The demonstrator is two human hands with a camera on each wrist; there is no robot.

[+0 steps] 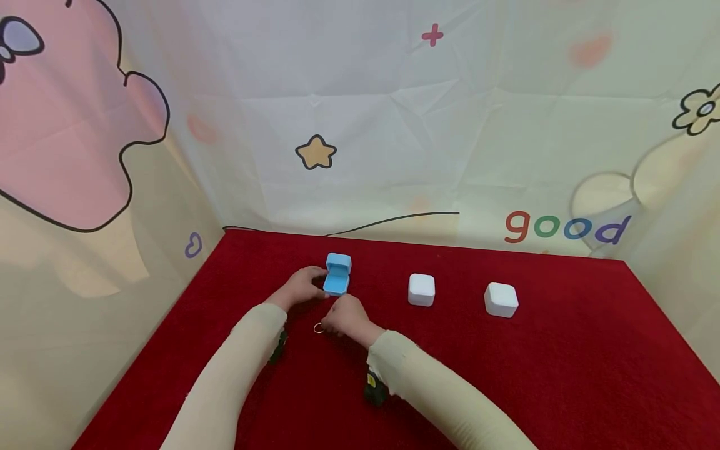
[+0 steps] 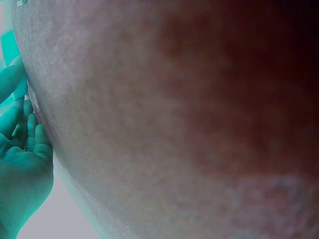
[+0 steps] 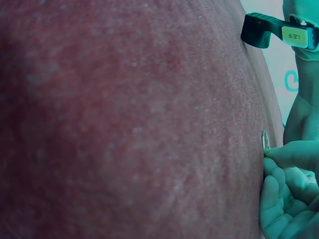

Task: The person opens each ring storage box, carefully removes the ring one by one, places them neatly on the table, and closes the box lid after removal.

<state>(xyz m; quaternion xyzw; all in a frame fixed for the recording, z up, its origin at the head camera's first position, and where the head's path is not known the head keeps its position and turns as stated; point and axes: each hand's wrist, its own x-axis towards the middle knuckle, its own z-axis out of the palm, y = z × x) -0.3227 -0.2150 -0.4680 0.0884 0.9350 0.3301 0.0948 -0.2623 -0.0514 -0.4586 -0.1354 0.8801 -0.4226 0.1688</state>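
A light blue ring box [image 1: 337, 282] stands on the red cloth with its lid raised. My left hand [image 1: 302, 286] grips it from the left side, thumb low at the front and fingers farther back. Just in front of the box, my right hand [image 1: 347, 316] pinches a thin gold-coloured ring [image 1: 319, 327] between thumb and fingertip. The ring sticks out to the left of those fingers, close over the cloth. From the right wrist view, the ring [image 3: 264, 139] shows edge-on above the curled fingers. The left wrist view is mostly cloth, with hands only at its left edge.
Two white boxes with rounded corners stand to the right: a nearer one [image 1: 421, 290] and a farther one [image 1: 500, 300]. Red cloth [image 1: 562, 375] covers the table. A printed curtain [image 1: 371, 125] hangs behind its back edge. Dark wrist cameras sit under both sleeves.
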